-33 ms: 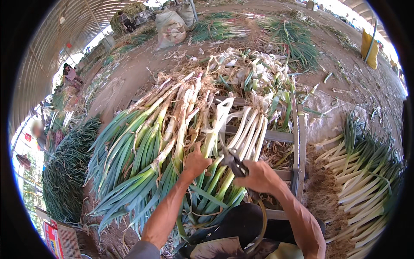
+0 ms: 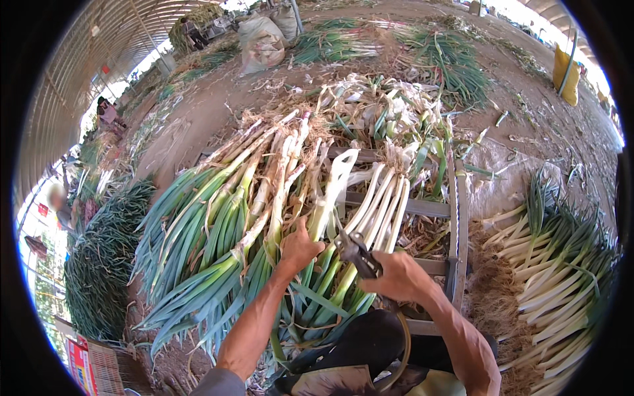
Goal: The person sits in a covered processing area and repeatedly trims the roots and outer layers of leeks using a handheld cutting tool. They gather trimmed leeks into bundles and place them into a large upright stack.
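My left hand (image 2: 302,248) is closed around a thick green onion (image 2: 323,210), whose white end points away from me and looks bent over at the top. In my right hand (image 2: 401,274) is a dark metal air blow gun (image 2: 357,253) with a hose (image 2: 403,343) running down toward my lap. The gun's nozzle points up beside the held stalk. Several clean white green onions (image 2: 383,208) lie just right of it, roots away from me. To the left spreads a heap of unpeeled green onions (image 2: 205,211) with brown outer skins.
A metal rack frame (image 2: 456,231) supports the onions. Peeled skins (image 2: 383,109) are heaped beyond it. Rows of white-stemmed onions (image 2: 551,290) lie at the right, and a dark green pile (image 2: 102,264) at the left. Sacks (image 2: 261,43) stand farther off; a person (image 2: 109,112) sits far left.
My right hand and the blow gun have shifted very slightly, and the hose has swung a little to the right. Loose skin by the held stalk has moved. My left hand stays put.
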{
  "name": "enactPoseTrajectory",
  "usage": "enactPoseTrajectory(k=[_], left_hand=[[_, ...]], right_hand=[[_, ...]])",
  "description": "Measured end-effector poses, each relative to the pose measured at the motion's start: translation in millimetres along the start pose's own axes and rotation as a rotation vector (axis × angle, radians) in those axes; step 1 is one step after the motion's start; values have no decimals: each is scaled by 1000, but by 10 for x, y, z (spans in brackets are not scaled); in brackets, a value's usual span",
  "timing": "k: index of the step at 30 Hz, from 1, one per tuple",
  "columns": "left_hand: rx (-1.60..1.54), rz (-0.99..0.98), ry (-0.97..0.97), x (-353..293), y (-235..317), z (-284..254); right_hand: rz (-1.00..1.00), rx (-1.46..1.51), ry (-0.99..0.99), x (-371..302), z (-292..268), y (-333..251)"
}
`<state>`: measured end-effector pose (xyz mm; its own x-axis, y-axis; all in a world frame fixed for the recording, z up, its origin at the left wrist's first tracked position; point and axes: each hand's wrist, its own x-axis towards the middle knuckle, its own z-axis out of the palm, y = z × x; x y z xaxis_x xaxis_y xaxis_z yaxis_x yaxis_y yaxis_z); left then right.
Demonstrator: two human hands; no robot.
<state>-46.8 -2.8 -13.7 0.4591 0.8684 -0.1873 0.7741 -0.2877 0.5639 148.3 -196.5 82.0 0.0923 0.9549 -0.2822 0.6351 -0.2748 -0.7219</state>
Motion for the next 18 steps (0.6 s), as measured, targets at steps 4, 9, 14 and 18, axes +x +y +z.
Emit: enactPoseTrajectory(k=[4,9,14,18], left_hand=[[-19,70,69,-64,-51,-33],[106,170,19,-141,-157,0],[158,195,8,-430,-129,121],[334,306,-85,-633,-49,99]], right_hand=[[-88,-30,-31,-309,111,-63],[-94,-128,135,-229,184,-89],[10,-158,206,32,111,43],[67,-180,234,80,37,-24]])
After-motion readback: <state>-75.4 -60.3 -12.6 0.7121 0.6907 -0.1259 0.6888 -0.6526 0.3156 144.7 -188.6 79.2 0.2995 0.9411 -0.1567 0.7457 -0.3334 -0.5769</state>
